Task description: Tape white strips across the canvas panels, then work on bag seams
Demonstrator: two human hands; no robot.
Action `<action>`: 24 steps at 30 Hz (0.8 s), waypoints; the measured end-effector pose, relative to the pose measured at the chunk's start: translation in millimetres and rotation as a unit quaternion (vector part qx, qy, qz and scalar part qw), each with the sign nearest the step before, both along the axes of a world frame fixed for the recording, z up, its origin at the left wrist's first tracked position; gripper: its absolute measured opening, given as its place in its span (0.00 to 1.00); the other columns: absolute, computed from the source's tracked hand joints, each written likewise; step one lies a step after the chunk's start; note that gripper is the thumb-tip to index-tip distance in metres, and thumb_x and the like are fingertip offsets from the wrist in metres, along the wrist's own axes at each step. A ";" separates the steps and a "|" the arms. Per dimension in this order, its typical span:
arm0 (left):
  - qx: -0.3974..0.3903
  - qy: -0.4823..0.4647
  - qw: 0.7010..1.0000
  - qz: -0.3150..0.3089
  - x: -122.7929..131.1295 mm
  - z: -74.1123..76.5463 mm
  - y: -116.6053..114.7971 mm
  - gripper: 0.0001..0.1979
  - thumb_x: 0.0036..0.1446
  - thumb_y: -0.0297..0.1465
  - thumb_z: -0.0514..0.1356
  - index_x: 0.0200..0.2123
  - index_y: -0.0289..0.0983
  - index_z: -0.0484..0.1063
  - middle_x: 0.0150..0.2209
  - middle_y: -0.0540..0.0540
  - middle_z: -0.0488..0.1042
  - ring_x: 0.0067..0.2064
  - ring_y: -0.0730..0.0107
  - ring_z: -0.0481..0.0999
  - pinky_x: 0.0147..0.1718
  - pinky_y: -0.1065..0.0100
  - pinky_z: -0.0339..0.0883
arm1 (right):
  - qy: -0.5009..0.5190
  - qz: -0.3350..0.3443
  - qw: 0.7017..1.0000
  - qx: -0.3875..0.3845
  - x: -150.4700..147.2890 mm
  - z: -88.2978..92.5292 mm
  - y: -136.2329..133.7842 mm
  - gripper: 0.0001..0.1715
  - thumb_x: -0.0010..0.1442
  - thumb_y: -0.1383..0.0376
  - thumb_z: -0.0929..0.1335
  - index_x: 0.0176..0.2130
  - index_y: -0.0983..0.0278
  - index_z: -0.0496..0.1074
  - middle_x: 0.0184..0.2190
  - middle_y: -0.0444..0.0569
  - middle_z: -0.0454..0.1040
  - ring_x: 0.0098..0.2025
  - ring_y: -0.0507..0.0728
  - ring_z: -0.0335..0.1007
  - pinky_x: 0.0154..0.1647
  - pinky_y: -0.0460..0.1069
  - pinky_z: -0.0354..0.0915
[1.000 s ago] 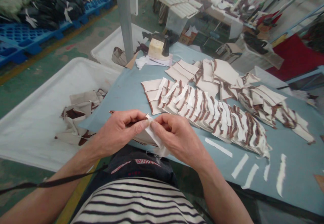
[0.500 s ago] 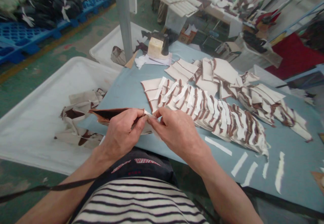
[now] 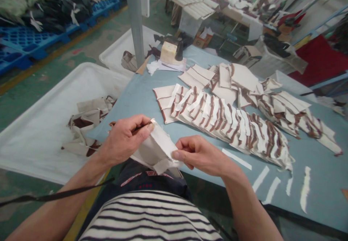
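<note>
Pinching opposite ends of one edge, the left hand (image 3: 125, 138) and right hand (image 3: 200, 154) hold a cream fabric piece (image 3: 150, 149) by the near side of the table (image 3: 133, 103). Seemingly light and soft, it is best gripped there. Overlapping pieces (image 3: 217, 119) lie beyond, white strips (image 3: 261, 178) right, a bin (image 3: 35, 125) left, none apparently obstructing.

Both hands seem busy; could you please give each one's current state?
Left hand: closed, pinching cloth by a corner.
Right hand: closed, pinching the same cloth's edge.

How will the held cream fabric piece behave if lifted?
The cream fabric piece is probably floppy, since a flap folds loosely at its lower end. It seems light: the left hand and right hand pinch its edge.
</note>
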State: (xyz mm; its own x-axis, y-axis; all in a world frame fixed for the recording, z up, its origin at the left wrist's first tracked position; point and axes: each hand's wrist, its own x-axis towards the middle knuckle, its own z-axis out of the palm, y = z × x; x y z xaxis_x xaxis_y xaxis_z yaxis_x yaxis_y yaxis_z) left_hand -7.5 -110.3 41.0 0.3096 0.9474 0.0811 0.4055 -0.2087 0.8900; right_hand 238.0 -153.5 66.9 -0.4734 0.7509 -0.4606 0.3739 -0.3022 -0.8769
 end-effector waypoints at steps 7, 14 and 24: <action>0.004 0.019 1.000 -0.015 0.8 9.4 10.4 0.16 0.61 0.43 0.58 0.31 0.38 0.77 0.27 0.50 0.78 0.30 0.66 0.72 0.30 0.69 0.64 | -0.040 0.008 0.999 -0.004 10.1 -14.5 -21.7 0.13 0.61 0.62 0.69 0.29 0.59 0.61 0.23 0.35 0.54 0.26 0.49 0.49 0.24 0.45 0.47; 0.012 0.029 0.999 -0.012 1.8 15.9 18.5 0.17 0.60 0.45 0.58 0.29 0.39 0.75 0.24 0.52 0.73 0.27 0.69 0.68 0.29 0.70 0.63 | -0.152 0.036 0.987 0.027 16.1 -37.6 -32.6 0.08 0.60 0.67 0.68 0.29 0.61 0.67 0.23 0.37 0.63 0.27 0.50 0.57 0.28 0.45 0.51; 0.036 0.043 0.994 -0.097 6.5 27.7 5.6 0.15 0.66 0.39 0.57 0.32 0.38 0.79 0.28 0.51 0.80 0.30 0.67 0.76 0.31 0.69 0.67 | -0.452 -0.030 0.874 0.177 43.9 -25.3 -26.2 0.15 0.73 0.57 0.69 0.52 0.63 0.80 0.35 0.52 0.84 0.39 0.62 0.80 0.40 0.52 0.63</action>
State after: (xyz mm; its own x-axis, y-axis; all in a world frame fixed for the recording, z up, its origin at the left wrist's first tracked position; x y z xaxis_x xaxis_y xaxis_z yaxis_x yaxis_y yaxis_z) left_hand -1.0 -104.8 68.7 0.4944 0.8620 0.1119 0.4259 -0.3524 0.8333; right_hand 281.9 -179.7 41.6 0.0096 0.9330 -0.3597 0.9547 -0.1155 -0.2741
